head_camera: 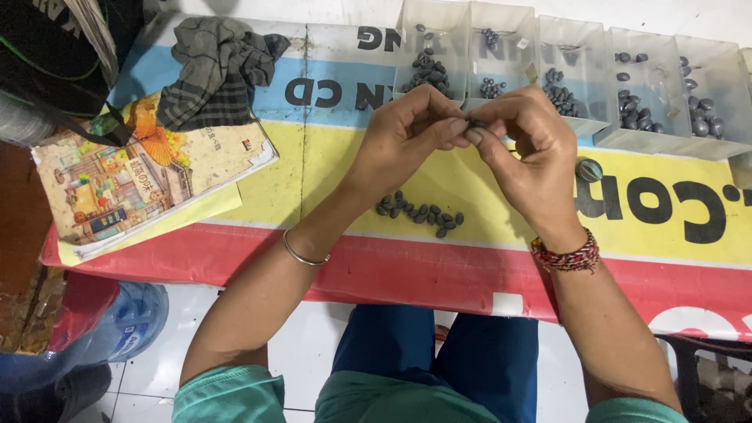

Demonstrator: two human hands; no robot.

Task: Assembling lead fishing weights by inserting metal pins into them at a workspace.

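Together, left hand and right hand pinch a dark bead

A loose bead pile lies on the table before the bead-filled compartments, a book to its left.

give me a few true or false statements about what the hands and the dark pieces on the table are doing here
1. Both hands pinch one small dark piece between their fingertips. True: the left hand and right hand meet on the small dark piece.
2. A loose pile of dark pieces lies on the table below the hands. True.
3. The clear compartment tray at the far edge is empty. False: its compartments hold dark pieces.
4. The checked cloth lies under the right hand. False: it sits far left, on the illustrated book.
5. The left wrist wears a thin metal bangle. True.
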